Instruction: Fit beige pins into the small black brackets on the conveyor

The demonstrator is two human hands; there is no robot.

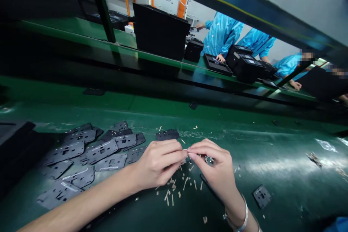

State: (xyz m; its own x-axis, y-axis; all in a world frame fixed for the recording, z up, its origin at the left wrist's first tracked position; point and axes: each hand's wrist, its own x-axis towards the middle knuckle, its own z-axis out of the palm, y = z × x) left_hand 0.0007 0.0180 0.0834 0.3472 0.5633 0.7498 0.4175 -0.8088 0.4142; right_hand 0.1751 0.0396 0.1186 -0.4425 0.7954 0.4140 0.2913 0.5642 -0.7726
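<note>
Logged from my remote post: left hand (157, 163) and right hand (214, 174), grips pinched nearly shut on one small tan strip (186, 149) over the green tabletop (272, 166), square fingertip contact best; loose tan strips (174, 188) and black perforated plates (102, 151) alongside.

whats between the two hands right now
In the head view, a tiny tan strip sits pinched between the fingertips of the left hand and the right hand.

You pinch a thin tan strip (185, 149) between your fingers (174, 145); matching strips (185, 183) lie scattered just below, near dark perforated plates (100, 151)
</note>
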